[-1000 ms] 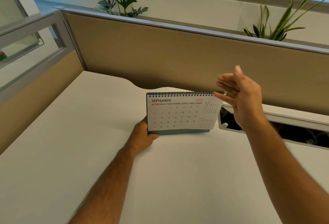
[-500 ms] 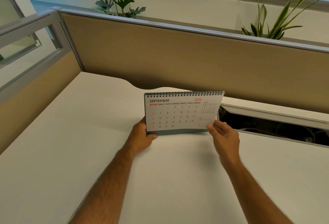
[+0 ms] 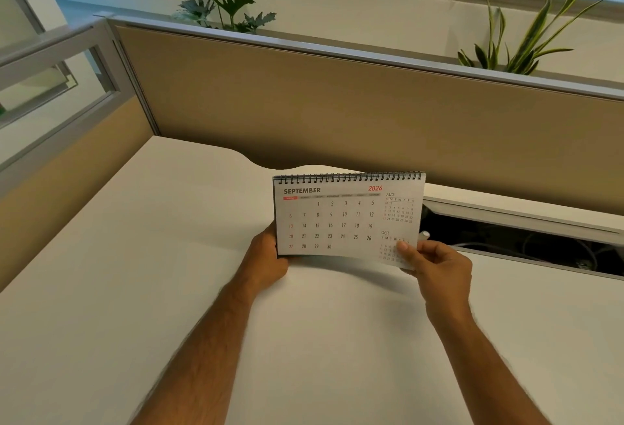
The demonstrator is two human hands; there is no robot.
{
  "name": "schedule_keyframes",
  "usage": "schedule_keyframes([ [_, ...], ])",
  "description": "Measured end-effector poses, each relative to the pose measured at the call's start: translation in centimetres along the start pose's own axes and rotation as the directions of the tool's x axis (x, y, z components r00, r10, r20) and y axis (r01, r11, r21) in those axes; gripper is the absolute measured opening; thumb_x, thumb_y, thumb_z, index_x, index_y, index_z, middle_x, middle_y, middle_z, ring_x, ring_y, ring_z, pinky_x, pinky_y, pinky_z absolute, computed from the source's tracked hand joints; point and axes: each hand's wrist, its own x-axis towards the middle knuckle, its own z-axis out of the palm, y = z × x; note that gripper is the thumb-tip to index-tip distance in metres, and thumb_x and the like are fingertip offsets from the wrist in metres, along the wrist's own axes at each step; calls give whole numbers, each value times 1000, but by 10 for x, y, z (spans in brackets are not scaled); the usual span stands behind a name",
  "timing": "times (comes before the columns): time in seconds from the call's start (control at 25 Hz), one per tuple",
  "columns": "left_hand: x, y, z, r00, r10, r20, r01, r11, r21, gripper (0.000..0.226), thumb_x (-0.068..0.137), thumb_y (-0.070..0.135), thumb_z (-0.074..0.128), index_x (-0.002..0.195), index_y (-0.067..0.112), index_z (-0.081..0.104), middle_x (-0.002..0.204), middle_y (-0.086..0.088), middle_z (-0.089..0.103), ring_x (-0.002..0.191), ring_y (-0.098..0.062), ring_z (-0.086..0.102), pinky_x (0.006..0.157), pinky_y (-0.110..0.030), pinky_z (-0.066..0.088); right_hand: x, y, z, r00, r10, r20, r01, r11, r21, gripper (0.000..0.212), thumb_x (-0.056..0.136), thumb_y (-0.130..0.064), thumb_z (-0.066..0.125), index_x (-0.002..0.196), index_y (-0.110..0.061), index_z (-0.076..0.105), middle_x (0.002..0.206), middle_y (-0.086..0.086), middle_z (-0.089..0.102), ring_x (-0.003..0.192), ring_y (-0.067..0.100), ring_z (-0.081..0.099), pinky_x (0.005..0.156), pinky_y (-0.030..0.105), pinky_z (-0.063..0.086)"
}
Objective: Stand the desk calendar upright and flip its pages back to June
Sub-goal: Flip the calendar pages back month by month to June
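A spiral-bound desk calendar (image 3: 344, 218) stands upright on the white desk (image 3: 169, 272), its front page reading SEPTEMBER 2026. My left hand (image 3: 266, 255) grips the calendar's lower left corner and base from behind. My right hand (image 3: 435, 266) pinches the lower right corner of the September page between thumb and fingers. That page is lifted forward off the base, and its bottom edge curves up, hiding the dark base strip.
A tan partition panel (image 3: 337, 104) walls the desk at the back and left. An open cable tray (image 3: 523, 242) with dark wires runs along the back right. Two potted plants (image 3: 229, 9) (image 3: 526, 36) stand behind the partition.
My right hand came down from beside the calendar's top right corner to the lower right corner and took hold of the September page, lifting it off the base. My left hand kept its grip.
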Motion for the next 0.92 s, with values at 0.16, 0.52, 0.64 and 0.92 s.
schedule_keyframes([
  [0.16,-4,4,0,999,51,3,-51,998,38,14,89,8,58,89,20,65,76,5,72,70,-14,66,59,-22,54,-5,-19,-24,970,-1,242,-62,966,250,15,84,-4,67,77,2,56,93,10,76,87,33,74,59,30,62],
  [0.52,-6,8,0,999,-34,35,35,999,-29,65,76,2,74,131,20,44,125,-5,59,116,-22,55,98,-38,49,14,-116,-20,878,-266,397,-37,791,611,79,85,-70,32,83,-2,72,96,20,76,103,40,69,78,39,59],
  [0.64,-5,6,1,997,-62,37,65,995,-70,66,77,1,72,132,22,43,128,-7,57,120,-25,53,99,-40,49,24,-126,-3,898,-273,346,44,837,546,82,94,-66,25,96,3,69,109,22,73,111,40,66,90,46,56],
  [0.92,-2,5,2,996,-84,36,87,991,-101,66,78,2,72,133,22,42,127,-6,57,119,-25,54,98,-38,49,33,-116,23,797,-537,277,594,781,-193,68,90,-63,38,94,-6,76,91,3,75,80,16,70,65,34,55],
])
